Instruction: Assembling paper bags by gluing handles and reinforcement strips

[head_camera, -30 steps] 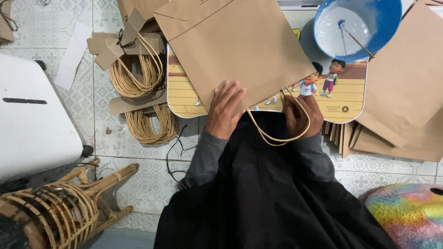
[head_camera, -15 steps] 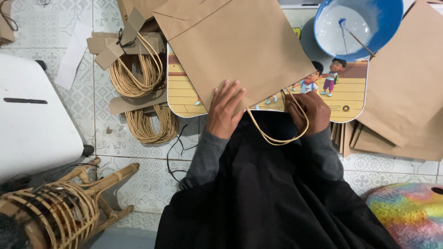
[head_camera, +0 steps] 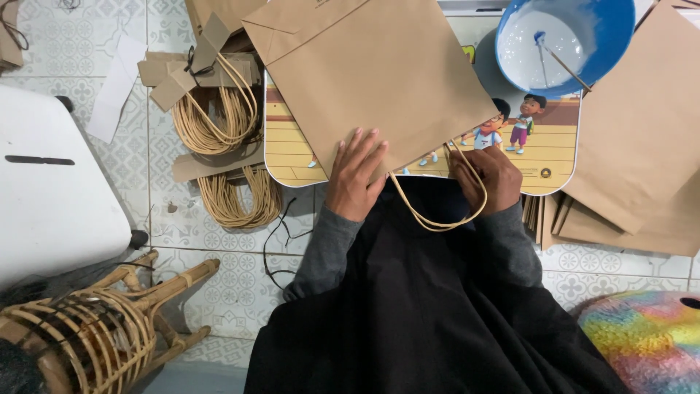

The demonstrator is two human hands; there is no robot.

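Brown kraft paper bag (head_camera: pixel 372 80) lies flat on the cartoon-printed tabletop (head_camera: pixel 554 157), with a blue bowl (head_camera: pixel 565 40) of white paste beyond its right corner and coiled cord bundles (head_camera: pixel 219 120) left of it. The left hand (head_camera: pixel 355 175) presses open-palmed on the bag's near edge. The right hand (head_camera: pixel 487 177), barely shifted since a second ago, pinches the bag's looped cord handle (head_camera: pixel 437 211).

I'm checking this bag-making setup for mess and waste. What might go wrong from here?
The blue bowl of white paste sits at the board's edge, its stick jutting out; shifting the brown paper bag might tip it. The right hand works at the bag's mouth beside the cord handle, which may pull loose. The left hand only lies flat on the bag, so it may slide.
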